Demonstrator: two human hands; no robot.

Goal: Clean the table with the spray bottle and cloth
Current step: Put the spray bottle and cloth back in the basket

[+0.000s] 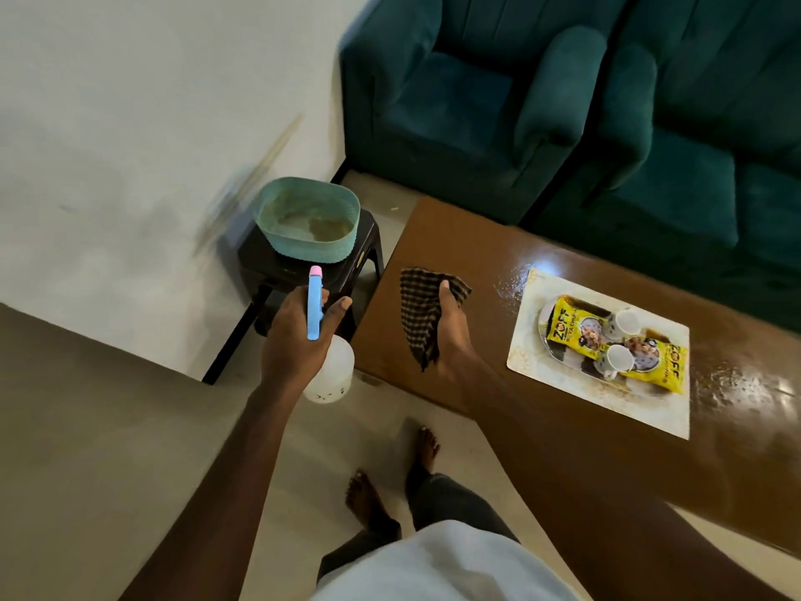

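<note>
View from above, looking down at two outstretched arms beside a low brown table (450, 227). The left hand (297, 344) grips a spray bottle (314, 312) off the table's left end, above the floor. Its blue head lies lengthwise away from the person, with the pink nozzle tip at the far end aimed toward a teal basin (299, 247) on a dark stool (362, 258); the cloudy white body shows under the hand, nearer the person. The fingers wrap the neck and the thumb sticks out to the right; the wrist is straight and the forearm reaches forward.

The right hand (450, 329) hovers over the table's left end, back of the hand up, fingers closed around a dark checked cloth (418, 314); the cloth bunches in the grip and hangs down, its length running from far to near. I cannot tell whether the cloth touches the tabletop.

Further right on the table lies a pale mat (650, 405) carrying yellow snack packets (563, 325) and two white cups (628, 321); droplets (507, 288) glisten on the wood beside the mat. A green sofa (477, 123) stands behind the table; bare feet (368, 498) show on the floor below.
</note>
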